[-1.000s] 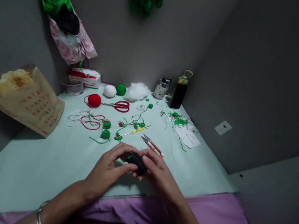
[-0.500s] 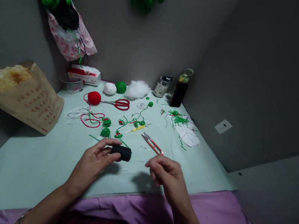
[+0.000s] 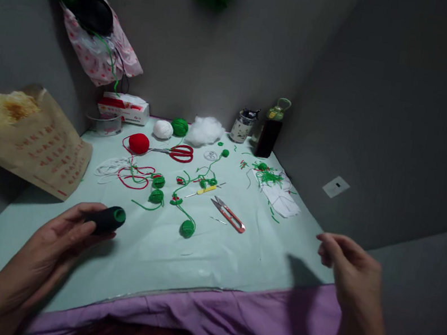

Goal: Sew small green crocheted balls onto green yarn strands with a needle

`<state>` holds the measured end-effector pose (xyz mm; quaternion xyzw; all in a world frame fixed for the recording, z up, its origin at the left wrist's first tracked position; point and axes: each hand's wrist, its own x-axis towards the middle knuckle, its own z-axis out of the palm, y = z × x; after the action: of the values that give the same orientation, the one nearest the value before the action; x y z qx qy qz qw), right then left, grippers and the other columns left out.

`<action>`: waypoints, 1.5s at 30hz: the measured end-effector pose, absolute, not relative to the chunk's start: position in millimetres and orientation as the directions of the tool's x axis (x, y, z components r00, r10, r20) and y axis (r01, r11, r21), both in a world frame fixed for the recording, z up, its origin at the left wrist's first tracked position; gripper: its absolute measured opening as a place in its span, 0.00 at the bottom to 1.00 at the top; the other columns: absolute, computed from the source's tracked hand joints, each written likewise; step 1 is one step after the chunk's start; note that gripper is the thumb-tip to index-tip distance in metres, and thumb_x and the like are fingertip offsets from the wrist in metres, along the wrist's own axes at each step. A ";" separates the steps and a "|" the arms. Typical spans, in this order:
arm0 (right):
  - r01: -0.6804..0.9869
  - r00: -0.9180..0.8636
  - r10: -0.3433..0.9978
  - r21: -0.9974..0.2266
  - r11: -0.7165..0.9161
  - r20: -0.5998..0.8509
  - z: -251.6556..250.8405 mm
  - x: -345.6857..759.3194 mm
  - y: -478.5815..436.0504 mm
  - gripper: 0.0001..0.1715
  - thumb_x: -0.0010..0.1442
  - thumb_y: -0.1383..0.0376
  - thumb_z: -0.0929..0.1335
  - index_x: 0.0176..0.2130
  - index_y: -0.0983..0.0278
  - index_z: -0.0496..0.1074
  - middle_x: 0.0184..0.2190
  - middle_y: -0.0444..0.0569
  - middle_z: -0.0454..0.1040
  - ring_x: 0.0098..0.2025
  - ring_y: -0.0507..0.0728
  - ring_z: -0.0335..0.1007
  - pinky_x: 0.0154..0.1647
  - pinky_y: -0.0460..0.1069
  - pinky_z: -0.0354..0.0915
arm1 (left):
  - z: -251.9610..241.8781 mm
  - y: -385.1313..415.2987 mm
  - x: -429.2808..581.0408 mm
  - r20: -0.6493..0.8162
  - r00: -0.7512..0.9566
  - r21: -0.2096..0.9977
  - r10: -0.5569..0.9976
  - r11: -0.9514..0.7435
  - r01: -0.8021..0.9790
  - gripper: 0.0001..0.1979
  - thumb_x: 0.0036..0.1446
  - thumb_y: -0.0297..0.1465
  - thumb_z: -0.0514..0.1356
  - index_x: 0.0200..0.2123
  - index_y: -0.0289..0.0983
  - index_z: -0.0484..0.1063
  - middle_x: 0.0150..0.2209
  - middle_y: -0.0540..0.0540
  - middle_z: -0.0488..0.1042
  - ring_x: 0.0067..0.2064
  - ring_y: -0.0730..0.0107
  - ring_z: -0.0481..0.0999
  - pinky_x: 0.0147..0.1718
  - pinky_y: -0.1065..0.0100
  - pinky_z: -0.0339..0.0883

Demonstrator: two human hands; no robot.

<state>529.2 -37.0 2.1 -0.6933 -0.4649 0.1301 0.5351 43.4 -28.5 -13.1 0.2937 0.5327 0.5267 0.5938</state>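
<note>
My left hand (image 3: 66,235) is closed around a black spool of thread (image 3: 105,220), tilted so that its green core end faces right. Far to the right, above the table's edge, my right hand (image 3: 350,266) is pinched shut. Whatever its fingertips hold is too thin to make out. Between the hands lie orange thread snips (image 3: 232,217) and a thin needle-like piece (image 3: 218,221). A yellow-handled crochet hook (image 3: 205,190) rests behind them. Nearest me sits a green crocheted ball (image 3: 187,229), joined by yarn to small green and red pieces (image 3: 176,201).
A brown paper bag with flatbread (image 3: 54,142) stands at left. Behind are a red yarn ball (image 3: 139,143), red-handled scissors (image 3: 181,153), white stuffing (image 3: 206,131), a tin (image 3: 241,127) and a bottle (image 3: 269,135). Yarn scraps cover white paper (image 3: 284,200) at right.
My hands have spread far apart, the left going left with the black spool, the right going right. The green crocheted ball near me has come into view.
</note>
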 end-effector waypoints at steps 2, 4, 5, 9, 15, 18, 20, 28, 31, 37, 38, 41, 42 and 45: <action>0.780 0.435 0.794 -0.618 -0.096 0.425 2.1 528.8 -35.9 0.18 0.56 0.52 0.71 0.35 0.64 0.79 0.32 0.55 0.77 0.34 0.61 0.71 0.37 0.55 0.67 | -9.6 -31.0 51.6 -0.321 -0.105 0.911 0.941 0.277 -0.304 0.23 0.42 0.39 0.75 0.43 0.42 0.77 0.44 0.49 0.80 0.42 0.66 0.80 0.41 0.75 0.76; 0.899 0.298 0.795 -0.436 -0.046 0.529 5.6 509.1 -36.1 0.21 0.58 0.52 0.70 0.43 0.64 0.78 0.44 0.60 0.77 0.46 0.68 0.71 0.49 0.63 0.65 | -3.7 -33.4 67.9 -0.309 -0.067 0.918 0.949 0.279 -0.281 0.21 0.45 0.39 0.74 0.43 0.41 0.77 0.43 0.48 0.80 0.42 0.67 0.79 0.40 0.74 0.75; 0.905 0.232 0.799 -0.424 0.032 0.555 8.4 492.3 -37.2 0.22 0.60 0.53 0.69 0.47 0.65 0.77 0.47 0.61 0.77 0.50 0.68 0.70 0.53 0.65 0.63 | -0.6 -34.6 78.2 -0.309 -0.041 0.917 0.950 0.286 -0.277 0.20 0.46 0.39 0.74 0.42 0.40 0.77 0.43 0.48 0.79 0.40 0.67 0.78 0.39 0.74 0.74; 0.547 -0.133 0.933 -0.761 0.350 0.334 20.8 403.0 -44.9 0.25 0.67 0.60 0.67 0.62 0.57 0.66 0.53 0.53 0.74 0.47 0.56 0.73 0.50 0.53 0.70 | 6.1 -37.5 119.4 -0.297 0.174 0.907 0.939 0.335 -0.256 0.18 0.51 0.40 0.71 0.42 0.39 0.76 0.39 0.47 0.77 0.36 0.69 0.75 0.35 0.73 0.70; 0.185 -0.332 0.918 -0.940 0.288 0.216 17.5 339.3 -39.9 0.18 0.63 0.64 0.72 0.53 0.56 0.75 0.45 0.48 0.76 0.44 0.53 0.73 0.47 0.48 0.69 | -3.7 -29.9 132.9 -0.179 0.480 0.942 0.858 0.291 -0.168 0.21 0.56 0.40 0.68 0.50 0.42 0.71 0.38 0.50 0.72 0.32 0.74 0.69 0.32 0.73 0.66; -0.011 -0.214 0.976 -0.999 0.041 0.042 9.2 345.7 -30.8 0.11 0.61 0.61 0.72 0.45 0.60 0.77 0.39 0.47 0.77 0.34 0.51 0.75 0.39 0.47 0.70 | -6.4 -25.5 121.1 -0.232 0.594 0.945 0.770 0.323 -0.050 0.21 0.56 0.41 0.67 0.51 0.41 0.71 0.32 0.53 0.67 0.26 0.78 0.61 0.22 0.75 0.56; -0.139 -0.187 0.981 -0.986 -0.087 -0.060 4.6 348.4 -26.6 0.11 0.60 0.60 0.73 0.41 0.62 0.75 0.33 0.44 0.76 0.27 0.49 0.73 0.33 0.46 0.70 | -5.1 -24.5 116.1 -0.270 0.592 0.951 0.759 0.307 0.039 0.17 0.60 0.42 0.64 0.47 0.38 0.73 0.28 0.54 0.63 0.25 0.78 0.58 0.22 0.75 0.51; -0.140 -0.178 0.974 -0.976 -0.164 -0.138 -0.3 324.1 -32.9 0.08 0.61 0.64 0.68 0.41 0.64 0.75 0.28 0.44 0.74 0.29 0.50 0.70 0.35 0.45 0.66 | -1.5 -28.1 136.7 -0.175 0.548 0.984 0.818 0.160 0.077 0.16 0.65 0.44 0.56 0.46 0.39 0.70 0.29 0.53 0.66 0.25 0.75 0.62 0.24 0.72 0.57; -0.119 -0.135 0.980 -0.979 -0.165 -0.148 0.2 327.5 -35.9 0.13 0.59 0.67 0.67 0.45 0.63 0.74 0.38 0.47 0.77 0.36 0.52 0.73 0.39 0.46 0.67 | -3.8 -27.8 139.9 -0.184 0.496 0.983 0.849 0.153 0.104 0.15 0.65 0.44 0.55 0.45 0.39 0.69 0.27 0.53 0.66 0.25 0.74 0.64 0.24 0.72 0.59; -0.355 -0.291 0.944 -0.898 -0.260 -0.158 -5.6 326.8 -41.8 0.24 0.56 0.68 0.67 0.53 0.60 0.71 0.54 0.53 0.73 0.49 0.59 0.75 0.44 0.51 0.71 | -13.8 -29.2 149.3 -0.175 0.423 0.984 0.889 0.170 0.050 0.15 0.63 0.43 0.56 0.47 0.40 0.67 0.29 0.54 0.65 0.24 0.74 0.64 0.22 0.72 0.59; -0.373 -0.258 0.954 -0.894 -0.247 -0.155 -8.6 323.2 -42.8 0.22 0.57 0.67 0.68 0.52 0.61 0.71 0.52 0.53 0.74 0.49 0.59 0.75 0.45 0.52 0.71 | -16.0 -29.7 152.2 -0.163 0.393 0.987 0.905 0.146 0.074 0.15 0.63 0.42 0.56 0.48 0.40 0.67 0.30 0.53 0.65 0.25 0.74 0.64 0.23 0.72 0.60; -0.251 -0.056 0.989 -0.957 -0.143 -0.133 -19.6 315.7 -49.4 0.16 0.61 0.62 0.69 0.49 0.63 0.73 0.44 0.52 0.77 0.47 0.57 0.75 0.50 0.51 0.69 | -21.3 -30.2 156.2 -0.114 0.319 0.979 0.941 0.052 0.196 0.14 0.63 0.40 0.57 0.47 0.38 0.69 0.31 0.51 0.67 0.29 0.71 0.65 0.28 0.70 0.61; -0.175 0.016 0.994 -0.979 -0.102 -0.107 -23.7 316.8 -54.0 0.15 0.62 0.62 0.69 0.48 0.63 0.73 0.42 0.51 0.77 0.44 0.56 0.75 0.48 0.50 0.69 | -22.2 -29.9 154.8 -0.107 0.308 0.973 0.945 0.036 0.229 0.14 0.62 0.40 0.57 0.46 0.38 0.69 0.31 0.51 0.67 0.29 0.70 0.65 0.29 0.70 0.61; 0.093 0.160 0.981 -0.991 0.091 0.105 -37.4 333.7 -77.5 0.08 0.66 0.63 0.66 0.41 0.63 0.74 0.33 0.49 0.75 0.33 0.53 0.71 0.35 0.47 0.67 | -22.6 -28.4 142.9 -0.133 0.297 0.959 0.946 0.047 0.280 0.14 0.63 0.41 0.57 0.45 0.38 0.71 0.30 0.51 0.66 0.29 0.70 0.63 0.29 0.70 0.58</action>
<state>333.7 -77.5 -37.4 -0.5352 -0.5019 0.4099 0.5419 142.9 -28.4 -22.6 0.6124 0.5004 0.3183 0.5228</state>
